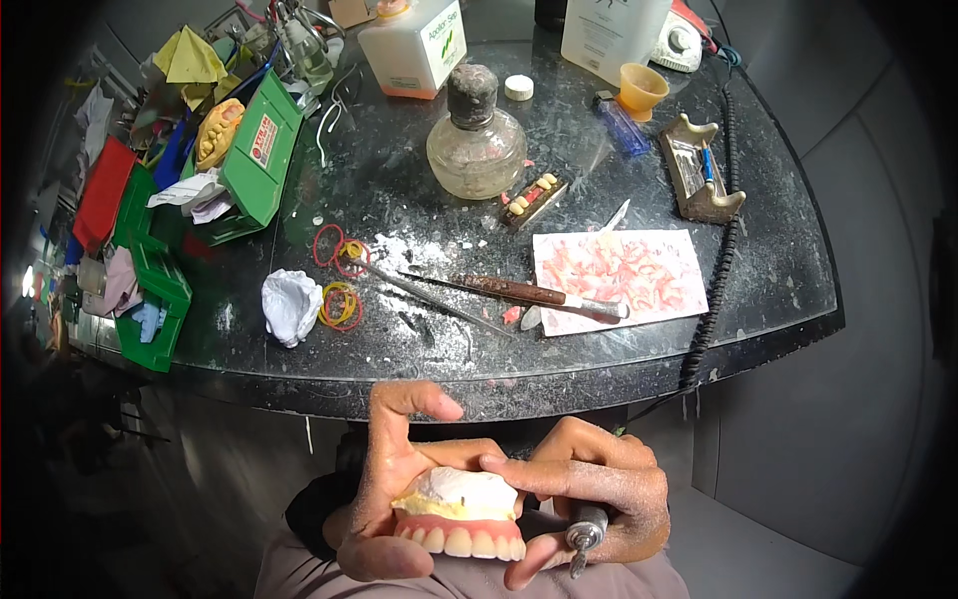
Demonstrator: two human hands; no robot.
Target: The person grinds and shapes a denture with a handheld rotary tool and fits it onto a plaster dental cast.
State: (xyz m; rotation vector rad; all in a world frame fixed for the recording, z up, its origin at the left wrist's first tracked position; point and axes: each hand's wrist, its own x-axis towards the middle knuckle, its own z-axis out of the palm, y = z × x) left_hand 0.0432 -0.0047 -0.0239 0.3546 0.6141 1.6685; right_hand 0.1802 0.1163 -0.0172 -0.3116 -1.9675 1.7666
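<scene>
An upper denture with pink gum [454, 529] and a row of cream teeth sits on a white and yellowish plaster cast [461, 487], held in front of my lap. My left hand [379, 494] grips it from the left, thumb low beside the teeth and one finger raised, curled above the cast. In my right hand [614, 489] lies a metal rotary handpiece [587, 526], its bur tip pointing down, apart from the denture. The right index finger reaches across to the cast's top edge.
On the dark, dusty bench are a wax knife [539, 292], a paper with pink shavings [624, 275], rubber bands [340, 304] and a plaster piece [290, 306]. Behind stands a glass spirit lamp [476, 160]. A coiled cord [726, 200] runs down the right; green bins [264, 165] stand left.
</scene>
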